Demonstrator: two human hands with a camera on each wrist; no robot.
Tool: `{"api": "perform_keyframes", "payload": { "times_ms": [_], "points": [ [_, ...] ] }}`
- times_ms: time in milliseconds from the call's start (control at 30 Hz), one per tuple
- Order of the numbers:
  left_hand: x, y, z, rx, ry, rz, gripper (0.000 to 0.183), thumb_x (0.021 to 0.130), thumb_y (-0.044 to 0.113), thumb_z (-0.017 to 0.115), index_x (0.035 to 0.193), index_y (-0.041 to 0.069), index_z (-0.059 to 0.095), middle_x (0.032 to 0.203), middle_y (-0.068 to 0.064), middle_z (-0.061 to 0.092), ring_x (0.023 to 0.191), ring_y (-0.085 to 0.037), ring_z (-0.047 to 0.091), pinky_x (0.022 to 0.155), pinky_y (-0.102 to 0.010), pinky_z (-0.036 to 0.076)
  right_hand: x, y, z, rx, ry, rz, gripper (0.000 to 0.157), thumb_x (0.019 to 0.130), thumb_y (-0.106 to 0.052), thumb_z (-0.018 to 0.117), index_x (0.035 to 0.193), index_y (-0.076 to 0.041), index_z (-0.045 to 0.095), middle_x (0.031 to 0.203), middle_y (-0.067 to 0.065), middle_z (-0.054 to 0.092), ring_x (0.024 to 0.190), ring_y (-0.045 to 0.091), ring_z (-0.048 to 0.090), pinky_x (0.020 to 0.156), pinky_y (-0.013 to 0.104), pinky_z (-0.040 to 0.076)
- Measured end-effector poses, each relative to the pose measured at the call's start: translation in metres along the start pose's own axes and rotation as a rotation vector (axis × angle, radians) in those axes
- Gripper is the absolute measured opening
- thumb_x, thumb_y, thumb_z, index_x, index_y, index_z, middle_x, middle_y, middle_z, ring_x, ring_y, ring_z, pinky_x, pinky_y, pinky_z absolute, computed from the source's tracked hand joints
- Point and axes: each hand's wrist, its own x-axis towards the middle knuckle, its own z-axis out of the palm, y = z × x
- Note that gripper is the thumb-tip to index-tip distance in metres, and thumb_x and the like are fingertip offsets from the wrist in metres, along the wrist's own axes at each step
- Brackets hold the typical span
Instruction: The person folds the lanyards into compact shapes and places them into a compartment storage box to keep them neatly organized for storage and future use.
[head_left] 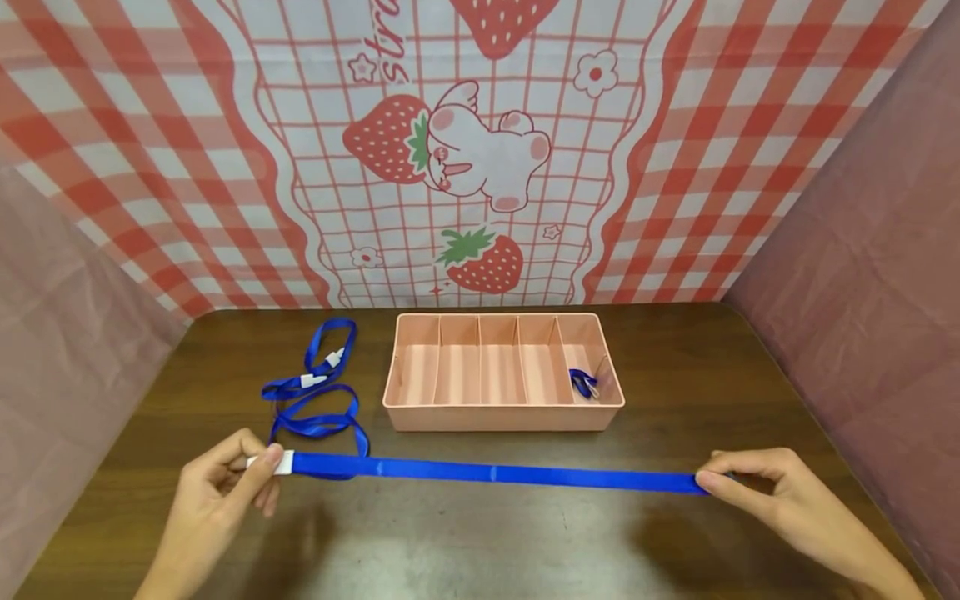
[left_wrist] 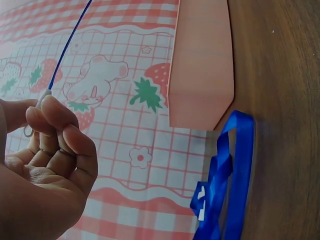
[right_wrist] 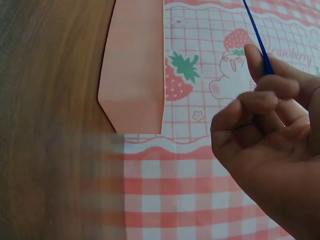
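Note:
A blue lanyard (head_left: 532, 474) is stretched flat and nearly level between both hands, above the table in front of the pink tray. The left hand (head_left: 221, 492) pinches its white end piece (head_left: 283, 462) between thumb and fingers. In the left wrist view, a small loop (left_wrist: 28, 131) shows below those fingertips. At the other end, the right hand (head_left: 772, 504) pinches the blue strap between thumb and forefinger. Seen from the right wrist, the strap (right_wrist: 260, 42) appears edge-on as a thin line.
The pink divided tray (head_left: 502, 419) stands at the table's back middle. A folded blue lanyard (head_left: 582, 382) with a metal hook lies in its rightmost compartment. More blue lanyards (head_left: 315, 427) with white pieces lie loosely left of the tray. A strawberry-print cloth (head_left: 637, 250) hangs behind the table (head_left: 480, 550).

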Motion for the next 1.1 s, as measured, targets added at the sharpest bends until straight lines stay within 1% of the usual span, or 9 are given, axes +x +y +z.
{"api": "perform_keyframes", "payload": {
  "times_ms": [167,267,400,533,600,733,900,1000,1100],
  "points": [
    [0.001,-0.003,-0.001,0.037,-0.007,-0.032,0.025,0.099,-0.01,0.049,0.077,0.002,0.049,0.057,-0.003,0.05,0.049,-0.019,0.051,0.048,-0.035,0.039,0.002,0.003,-0.001,0.061,-0.047,-0.07,0.029,0.096,0.006,0.057,0.091,-0.019,0.07,0.069,-0.004,0.055,0.083,0.017,0.06,0.098,0.012,0.038],
    [0.001,-0.005,-0.002,-0.003,-0.039,-0.004,0.024,0.099,-0.011,0.047,0.079,0.002,0.05,0.059,-0.004,0.051,0.05,-0.019,0.052,0.048,-0.034,0.041,0.001,0.004,-0.001,0.069,-0.048,-0.056,0.028,0.097,0.005,0.055,0.095,-0.018,0.071,0.07,-0.004,0.059,0.08,0.016,0.06,0.08,0.019,0.047],
    [0.003,-0.011,-0.006,-0.332,-0.192,0.055,0.028,0.102,-0.014,0.03,0.088,-0.001,0.049,0.069,-0.009,0.05,0.057,-0.025,0.049,0.052,-0.037,0.04,0.001,0.01,0.0,0.165,-0.073,-0.047,0.025,0.097,0.007,0.052,0.106,-0.01,0.068,0.075,0.0,0.064,0.07,0.018,0.06,0.061,0.031,0.046],
    [0.007,-0.016,-0.008,-0.769,-0.386,0.054,0.04,0.103,-0.01,0.008,0.099,-0.003,0.047,0.083,-0.013,0.046,0.068,-0.031,0.039,0.059,-0.04,0.031,0.004,0.018,0.003,0.283,-0.113,-0.105,0.026,0.097,0.013,0.049,0.114,-0.004,0.059,0.079,0.003,0.065,0.072,0.02,0.062,0.068,0.032,0.05],
    [0.01,-0.015,-0.005,-0.882,-0.444,0.073,0.041,0.103,-0.005,0.005,0.101,-0.003,0.046,0.087,-0.014,0.044,0.071,-0.03,0.036,0.06,-0.039,0.028,0.006,0.021,0.006,0.331,-0.123,-0.141,0.028,0.096,0.016,0.047,0.116,-0.001,0.056,0.08,0.005,0.065,0.073,0.02,0.063,0.073,0.032,0.051],
    [0.017,-0.01,0.002,-0.996,-0.512,0.11,0.044,0.104,0.002,0.003,0.104,-0.006,0.046,0.102,-0.017,0.048,0.07,-0.027,0.033,0.052,-0.033,0.023,0.009,0.028,0.011,0.405,-0.152,-0.18,0.029,0.094,0.019,0.046,0.117,0.003,0.053,0.079,0.007,0.063,0.071,0.023,0.062,0.075,0.032,0.049],
    [0.021,0.004,0.011,-1.098,-0.519,0.145,0.045,0.105,0.002,0.007,0.103,-0.009,0.051,0.129,-0.025,0.056,0.048,-0.02,0.031,0.039,-0.026,0.019,0.011,0.032,0.016,0.457,-0.195,-0.184,0.031,0.094,0.02,0.045,0.118,0.002,0.052,0.078,0.008,0.062,0.071,0.025,0.062,0.075,0.032,0.049],
    [0.022,0.016,0.019,-1.198,-0.556,0.179,0.035,0.105,0.0,0.013,0.093,-0.012,0.044,0.124,-0.028,0.061,0.033,-0.015,0.024,0.032,-0.021,0.02,0.013,0.032,0.018,0.477,-0.214,-0.188,0.032,0.094,0.02,0.045,0.119,0.002,0.052,0.078,0.009,0.062,0.071,0.026,0.062,0.072,0.034,0.05],
    [0.025,0.025,0.024,-1.206,-0.598,0.231,0.028,0.103,-0.001,0.016,0.083,-0.01,0.033,0.093,-0.028,0.058,0.029,-0.016,0.025,0.028,-0.02,0.025,0.013,0.032,0.019,0.479,-0.215,-0.188,0.031,0.095,0.019,0.045,0.12,0.002,0.052,0.078,0.009,0.063,0.07,0.026,0.062,0.067,0.035,0.049]
  ]
}}
